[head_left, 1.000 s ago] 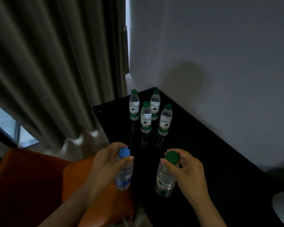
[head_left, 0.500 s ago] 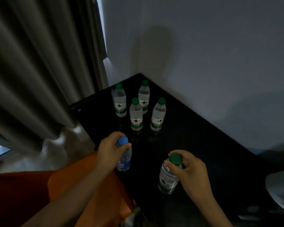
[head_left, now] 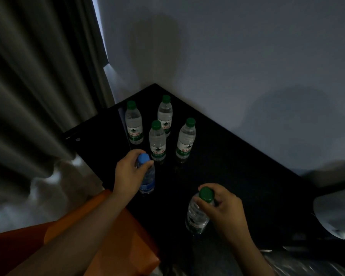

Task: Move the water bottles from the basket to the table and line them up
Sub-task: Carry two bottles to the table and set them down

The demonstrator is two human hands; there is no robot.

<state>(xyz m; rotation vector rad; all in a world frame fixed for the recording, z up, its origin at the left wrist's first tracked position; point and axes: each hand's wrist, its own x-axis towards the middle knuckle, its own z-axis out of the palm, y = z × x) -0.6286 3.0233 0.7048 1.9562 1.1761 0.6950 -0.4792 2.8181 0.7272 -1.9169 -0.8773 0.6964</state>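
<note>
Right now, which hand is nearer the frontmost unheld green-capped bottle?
Left. The left hand, gripping the blue-capped bottle, is just in front of that green-capped bottle; the right hand is much farther front-right, holding another bottle.

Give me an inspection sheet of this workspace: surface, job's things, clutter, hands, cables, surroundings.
Surface: black table, glossy, set into a wall corner.
Job's things: four green-capped bottles stand upright in a loose cluster at the far corner, not in one line. The blue-capped bottle and a fifth green-capped bottle are both in hand. The basket cannot be made out.
Clutter: pale rounded object at the right edge, too dark to identify.
Hands: left hand grips the blue-capped bottle at its neck; right hand grips the fifth green-capped bottle at its cap.
Cables: nothing seen.
Surroundings: grey curtain to the left, plain wall behind, orange seat under the left arm.
</note>
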